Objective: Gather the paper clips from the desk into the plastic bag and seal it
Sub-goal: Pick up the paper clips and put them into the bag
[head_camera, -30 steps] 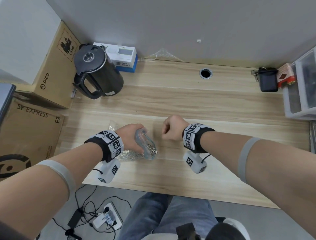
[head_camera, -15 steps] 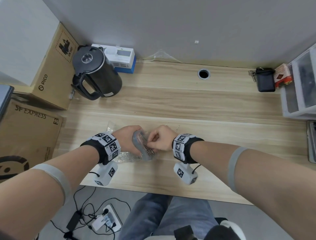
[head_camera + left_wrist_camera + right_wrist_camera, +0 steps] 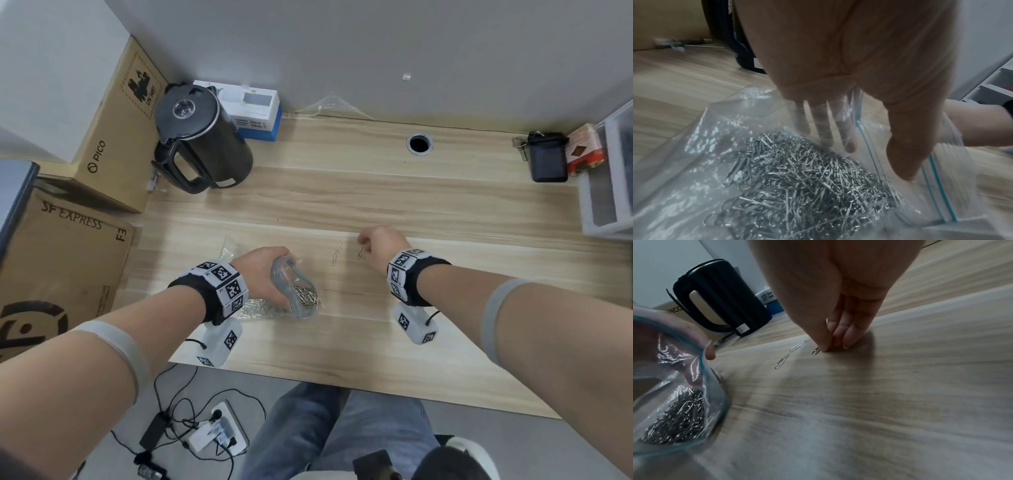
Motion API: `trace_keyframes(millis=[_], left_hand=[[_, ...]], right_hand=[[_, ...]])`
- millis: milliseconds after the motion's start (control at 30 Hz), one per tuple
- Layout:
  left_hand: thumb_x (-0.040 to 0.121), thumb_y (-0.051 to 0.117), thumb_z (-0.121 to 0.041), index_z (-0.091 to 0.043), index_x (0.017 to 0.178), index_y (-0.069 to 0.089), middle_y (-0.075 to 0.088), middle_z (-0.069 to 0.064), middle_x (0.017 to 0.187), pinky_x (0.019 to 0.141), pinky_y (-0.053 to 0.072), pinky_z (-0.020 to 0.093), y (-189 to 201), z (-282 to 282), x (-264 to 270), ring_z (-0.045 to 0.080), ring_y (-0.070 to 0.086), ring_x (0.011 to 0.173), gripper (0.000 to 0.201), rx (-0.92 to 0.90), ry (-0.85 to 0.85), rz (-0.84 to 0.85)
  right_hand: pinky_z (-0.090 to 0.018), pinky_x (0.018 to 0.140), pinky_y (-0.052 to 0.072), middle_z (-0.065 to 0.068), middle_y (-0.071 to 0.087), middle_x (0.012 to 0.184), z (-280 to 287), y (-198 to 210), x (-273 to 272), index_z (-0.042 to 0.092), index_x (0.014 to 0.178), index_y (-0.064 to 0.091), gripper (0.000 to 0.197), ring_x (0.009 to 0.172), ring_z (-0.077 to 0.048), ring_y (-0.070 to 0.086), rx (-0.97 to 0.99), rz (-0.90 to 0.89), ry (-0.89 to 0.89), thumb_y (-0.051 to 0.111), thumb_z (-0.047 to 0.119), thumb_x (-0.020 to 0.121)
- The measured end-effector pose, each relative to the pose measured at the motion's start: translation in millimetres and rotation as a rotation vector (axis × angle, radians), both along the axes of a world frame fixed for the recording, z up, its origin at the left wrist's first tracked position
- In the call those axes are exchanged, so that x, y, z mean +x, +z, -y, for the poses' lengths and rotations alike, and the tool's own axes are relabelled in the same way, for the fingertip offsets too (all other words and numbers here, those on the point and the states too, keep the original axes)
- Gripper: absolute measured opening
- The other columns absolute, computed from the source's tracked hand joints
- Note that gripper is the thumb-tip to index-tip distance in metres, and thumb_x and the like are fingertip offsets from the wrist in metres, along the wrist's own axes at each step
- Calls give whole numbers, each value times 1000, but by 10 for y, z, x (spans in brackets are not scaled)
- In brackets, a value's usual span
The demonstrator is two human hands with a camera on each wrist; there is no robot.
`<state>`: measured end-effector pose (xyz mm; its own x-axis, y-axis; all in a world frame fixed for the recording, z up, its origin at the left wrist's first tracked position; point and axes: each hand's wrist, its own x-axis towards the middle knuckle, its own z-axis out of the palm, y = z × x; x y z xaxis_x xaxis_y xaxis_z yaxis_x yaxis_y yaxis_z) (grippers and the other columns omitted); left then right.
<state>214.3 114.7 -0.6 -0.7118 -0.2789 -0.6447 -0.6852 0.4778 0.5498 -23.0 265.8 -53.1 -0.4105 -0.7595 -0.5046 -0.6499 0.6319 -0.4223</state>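
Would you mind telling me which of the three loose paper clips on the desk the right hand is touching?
The rightmost paper clip: the right hand has its fingers on it. The other two clips lie untouched, end to end, to its left.

three loose paper clips [image 3: 797, 346], one plastic bag [image 3: 301, 294], one kettle [image 3: 202, 137]

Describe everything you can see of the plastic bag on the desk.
The plastic bag is clear and crinkled, with a blue-green zip strip along its mouth. It lies on the wooden desk, mouth held open by the left hand, fingers inside and thumb outside. A heap of silvery paper clips fills it.
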Motion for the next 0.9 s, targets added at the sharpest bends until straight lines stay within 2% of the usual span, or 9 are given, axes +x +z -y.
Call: trace_keyframes(millis=[133,233,333,400,500,633,767,900], left_hand=[[46,88,-42,-26,116,57,70,-6,99,80,60,37,-3,0,-9,14,70,87,79,21,26,4],[55,92,-28,-26,116,57,70,-6,100,77,58,30,-20,3,-9,13,69,87,70,9,28,-1],[58,93,-24,-26,116,56,69,-7,100,75,57,27,-39,27,-5,11,68,88,68,-4,34,1],[56,93,-26,-27,115,57,69,-8,99,76,58,29,-52,42,-4,11,68,88,69,-7,38,7],[56,94,-28,-29,114,57,69,-8,98,75,59,29,-71,67,-9,9,68,86,69,-21,37,15],[51,91,-35,-33,112,57,69,-11,97,76,60,32,-93,89,-13,9,69,85,70,-15,48,27],[49,89,-38,-35,111,56,69,-11,97,76,60,35,-81,100,-29,9,69,85,70,-11,43,34],[52,92,-35,-33,111,57,69,-9,96,77,60,36,-83,106,-25,11,69,84,69,-6,44,27]], right_hand=[[-35,80,55,-1,69,99,100,-10,58,21,119,60,37,92,-25,63,-19,-7,27,55,7,85],[-38,78,56,-2,69,94,203,16,93,21,120,57,41,90,-28,63,-47,-13,70,53,5,83],[-38,83,55,-1,67,107,271,6,108,28,122,59,47,99,-27,62,-50,-25,155,51,5,82],[-38,86,53,2,60,113,289,-8,107,31,116,63,43,103,-26,60,-54,-37,217,52,6,83],[-32,77,49,2,54,106,313,27,78,29,100,70,28,97,-26,59,-57,-84,283,56,9,85],[-28,72,45,1,58,109,364,128,4,24,94,73,20,98,-24,61,28,-84,382,60,11,88],[-32,82,55,4,66,111,410,226,-73,22,101,74,24,98,-22,65,179,-31,502,61,8,87],[-33,84,57,3,73,103,405,230,-8,19,99,77,21,93,-19,68,144,1,562,63,8,87]])
